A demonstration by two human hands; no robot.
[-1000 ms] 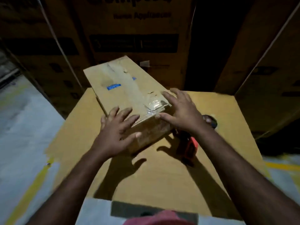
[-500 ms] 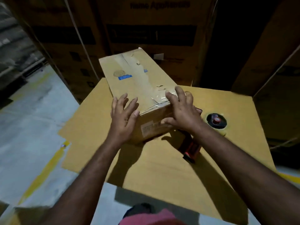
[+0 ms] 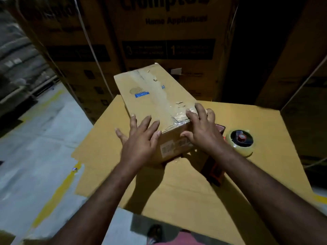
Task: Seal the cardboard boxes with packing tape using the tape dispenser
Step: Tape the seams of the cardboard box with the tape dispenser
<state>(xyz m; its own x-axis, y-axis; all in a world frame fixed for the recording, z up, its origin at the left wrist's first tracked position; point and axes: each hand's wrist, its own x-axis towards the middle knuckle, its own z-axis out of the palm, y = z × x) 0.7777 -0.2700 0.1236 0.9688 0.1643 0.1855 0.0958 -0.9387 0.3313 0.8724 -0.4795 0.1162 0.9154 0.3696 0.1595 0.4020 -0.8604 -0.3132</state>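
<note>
Your L hand [image 3: 141, 144] lies flat over the near-left top corner of the small box [image 3: 155, 101], fingers straight and splayed, holding nothing. Your R hand [image 3: 201, 133] sits on the near-right corner. Its fingers are flat on top w/ the thumb on the end face, pressing rather than gripping, as far as I can tell. The box rests on a big carton [image 3: 194, 200] used as a bench. The tape dispenser [image 3: 240, 141] lies on that carton just beside your R wrist, handle partly hidden by the forearm.

Risks: the clear tape [image 3: 178, 117] under your R fingers is crinkled at the corner. Creases prob won't bond and could lift, esp. over the edge. Push unevenly w/ both palms and the box could skid on the carton. Draw your R arm back carelessly and you may knock the dispenser off.

Writing: the cartons behind [image 3: 168, 41] read "Crompto…" (cut off at top) and "Home Appliances". Dark panels show a "3" and a "1"; the small print is too blurred. Blue sticker [image 3: 142, 94] and end-face label [image 3: 168, 149]: print unreadable.
</note>
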